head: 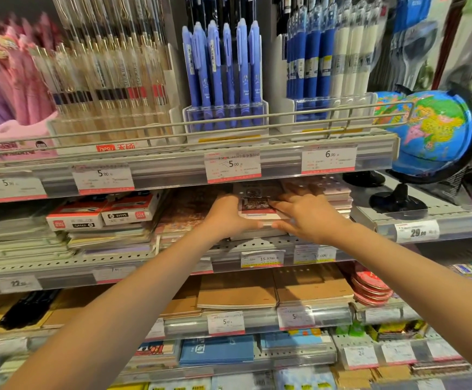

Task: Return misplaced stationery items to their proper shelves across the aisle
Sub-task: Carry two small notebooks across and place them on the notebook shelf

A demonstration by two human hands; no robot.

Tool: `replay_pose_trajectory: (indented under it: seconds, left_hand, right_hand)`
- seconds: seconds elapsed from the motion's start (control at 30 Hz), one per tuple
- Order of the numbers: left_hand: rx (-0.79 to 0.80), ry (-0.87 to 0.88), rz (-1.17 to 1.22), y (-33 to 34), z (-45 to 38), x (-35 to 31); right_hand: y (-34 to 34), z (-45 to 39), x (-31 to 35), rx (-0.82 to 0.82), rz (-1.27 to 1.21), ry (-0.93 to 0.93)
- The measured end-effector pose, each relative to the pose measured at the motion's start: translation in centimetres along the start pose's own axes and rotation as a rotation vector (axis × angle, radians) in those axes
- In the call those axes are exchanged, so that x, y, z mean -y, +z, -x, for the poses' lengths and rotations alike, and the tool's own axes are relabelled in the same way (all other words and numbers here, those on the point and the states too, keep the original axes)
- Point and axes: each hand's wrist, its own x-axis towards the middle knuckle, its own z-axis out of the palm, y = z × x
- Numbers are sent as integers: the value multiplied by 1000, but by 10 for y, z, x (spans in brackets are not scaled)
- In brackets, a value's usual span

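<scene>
- Left hand (226,213) and right hand (305,218) flank a small dark-patterned notebook with a red band (257,205), fingers curled against its edges.
- It lies atop a stack on the grey perforated middle shelf (257,243).

The pink and lilac pens (6,80) at upper left are blurred and cut off by the left edge. Small print on the white price labels (232,166) is illegible. The left hand (226,215) and right hand (308,218) cover the side edges of the small patterned notebook (257,205); its cover artwork is indistinct. The blue desk globe (432,133) partly hides the packaged goods behind it.
</scene>
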Motion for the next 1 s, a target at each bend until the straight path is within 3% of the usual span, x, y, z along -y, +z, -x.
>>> replay_pose_trajectory:
  seconds: [0.37, 0.57, 0.87, 1.0]
  left_hand:
    - [-137, 174, -150, 0, 11, 18]
    - [-293, 220, -85, -36, 43, 52]
    - [-297, 28, -76, -104, 89, 155]
    - [-412, 24, -149, -128, 98, 190]
  right_hand:
    - [-12, -2, 12, -56, -34, 44]
    - [-19, -16, 52, -226, -298, -1]
    - [-20, -60, 147, -146, -763, -26]
    - [-23, -82, 182, -90, -921, 84]
